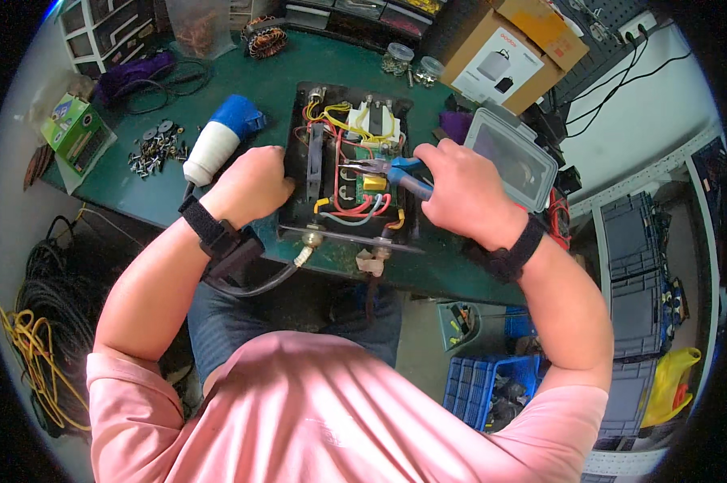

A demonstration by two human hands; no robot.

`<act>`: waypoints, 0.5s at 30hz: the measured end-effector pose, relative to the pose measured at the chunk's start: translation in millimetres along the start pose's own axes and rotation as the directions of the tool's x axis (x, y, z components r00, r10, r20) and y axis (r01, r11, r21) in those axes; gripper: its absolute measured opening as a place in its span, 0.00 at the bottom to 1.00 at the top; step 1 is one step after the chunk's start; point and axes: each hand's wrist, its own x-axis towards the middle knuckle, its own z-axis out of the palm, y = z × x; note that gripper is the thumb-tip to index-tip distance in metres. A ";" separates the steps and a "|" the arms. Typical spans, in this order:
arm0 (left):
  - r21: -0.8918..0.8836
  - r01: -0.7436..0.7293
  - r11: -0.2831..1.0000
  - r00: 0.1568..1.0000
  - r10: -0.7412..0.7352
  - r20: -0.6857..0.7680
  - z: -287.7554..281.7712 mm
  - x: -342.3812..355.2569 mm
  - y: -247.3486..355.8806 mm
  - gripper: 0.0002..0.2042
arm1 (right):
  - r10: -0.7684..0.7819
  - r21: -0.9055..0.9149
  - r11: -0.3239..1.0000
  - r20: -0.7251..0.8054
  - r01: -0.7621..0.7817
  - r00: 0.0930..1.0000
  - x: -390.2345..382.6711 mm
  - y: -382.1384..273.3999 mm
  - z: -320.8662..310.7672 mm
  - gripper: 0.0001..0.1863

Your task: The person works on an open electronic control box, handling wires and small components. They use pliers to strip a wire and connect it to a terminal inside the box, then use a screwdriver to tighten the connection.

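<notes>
A black open housing [299, 211] lies on the green workbench in front of me, its circuit board, yellow component [374, 183] and red, yellow and grey wires exposed. My right hand [470, 187] grips needle-nose pliers [409, 179] with blue and grey handles. The pliers' jaws reach left over the middle of the board; whether they pinch a wire is too small to tell. At the housing's left edge my left hand [254, 183] is closed around the rim, with its fingertips mostly hidden. Cable glands [312, 237] stick out of the near side, and a grey cable [279, 279] runs from one.
Left of the housing lie a blue and white plug [218, 137], a pile of screws [155, 150] and a green box [77, 135]. A clear-lidded case [511, 157], a cardboard box [504, 60] and small jars [397, 58] stand to the right and back. A blue crate [470, 385] sits below.
</notes>
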 end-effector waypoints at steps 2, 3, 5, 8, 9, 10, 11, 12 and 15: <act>0.003 -0.022 1.000 0.999 0.022 -0.029 2.6 -3.1 -0.2 0.13 | -0.035 -0.002 0.999 -0.001 0.035 0.999 3.5 6.6 1.6 0.16; -0.011 -0.031 0.999 0.999 0.030 -0.034 3.7 -2.4 -1.1 0.13 | -0.051 -0.003 0.999 0.001 0.051 0.999 5.6 9.8 1.3 0.17; -0.042 -0.047 0.998 0.998 0.045 -0.042 6.4 -2.1 -3.3 0.12 | -0.094 0.004 0.996 0.022 0.094 0.995 10.8 16.7 0.2 0.19; -0.071 -0.043 0.997 0.997 0.038 -0.065 5.8 -4.6 -2.7 0.12 | -0.173 0.023 0.985 0.053 0.172 0.983 21.4 31.0 0.2 0.21; -0.071 -0.035 0.997 0.998 0.032 -0.046 4.1 -3.8 -1.6 0.12 | -0.196 0.025 0.981 0.052 0.195 0.979 24.0 35.5 1.1 0.22; -0.073 -0.026 0.997 0.999 0.024 -0.026 2.7 -2.8 -0.2 0.12 | -0.218 0.027 0.976 0.053 0.217 0.974 27.1 39.3 2.2 0.22; -0.074 -0.018 0.997 1.000 0.017 -0.006 2.2 -1.9 -0.5 0.12 | -0.247 0.031 0.969 0.062 0.245 0.967 31.0 41.7 1.8 0.23; -0.087 -0.028 0.996 1.000 0.027 -0.012 4.1 -0.9 -3.5 0.12 | -0.274 0.023 0.962 0.059 0.274 0.960 34.9 45.0 3.0 0.23; -0.135 -0.037 0.990 0.999 0.034 -0.024 9.2 -0.6 -9.0 0.12 | -0.343 0.008 0.939 0.060 0.343 0.937 43.5 51.9 4.7 0.25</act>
